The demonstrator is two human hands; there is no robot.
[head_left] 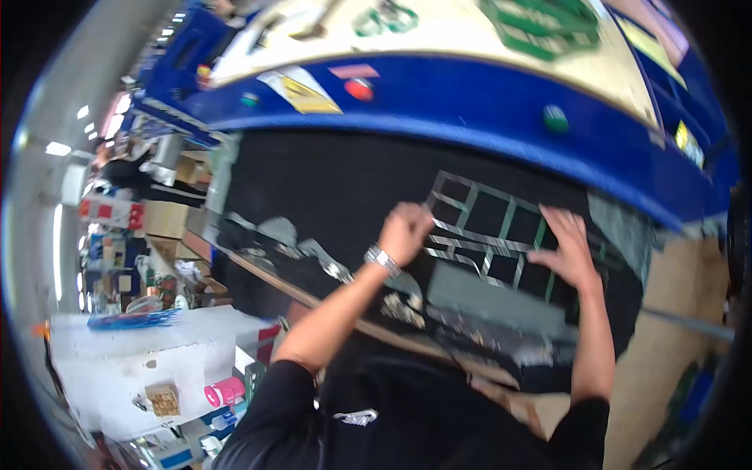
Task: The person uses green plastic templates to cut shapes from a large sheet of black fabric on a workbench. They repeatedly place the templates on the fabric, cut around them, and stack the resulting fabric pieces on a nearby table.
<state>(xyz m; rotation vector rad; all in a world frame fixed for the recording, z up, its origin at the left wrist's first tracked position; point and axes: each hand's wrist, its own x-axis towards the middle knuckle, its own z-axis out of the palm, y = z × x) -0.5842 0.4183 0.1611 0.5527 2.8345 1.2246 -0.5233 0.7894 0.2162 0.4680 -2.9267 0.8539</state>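
A thin, see-through frame (479, 236) with several rectangular openings lies on the black work surface (329, 180) in front of me. At its left end my left hand (406, 233) is closed, the fingertips pinched at the frame's edge. A watch with a metal band (382, 260) is on that wrist. Toward the frame's right part, my right hand (570, 249) lies open, thumb and fingers spread and touching its strips. Just below the frame is a flat grey sheet (493, 301). The exact spot under my left fingertips is hidden.
A blue machine front (454, 98) with a red button (359, 89) and a green button (555, 118) curves behind the surface. Green pieces (540, 27) lie on its pale top. Scraps (403, 309) line the near edge. At left stands a white table (149, 352) with a pink cup (225, 392).
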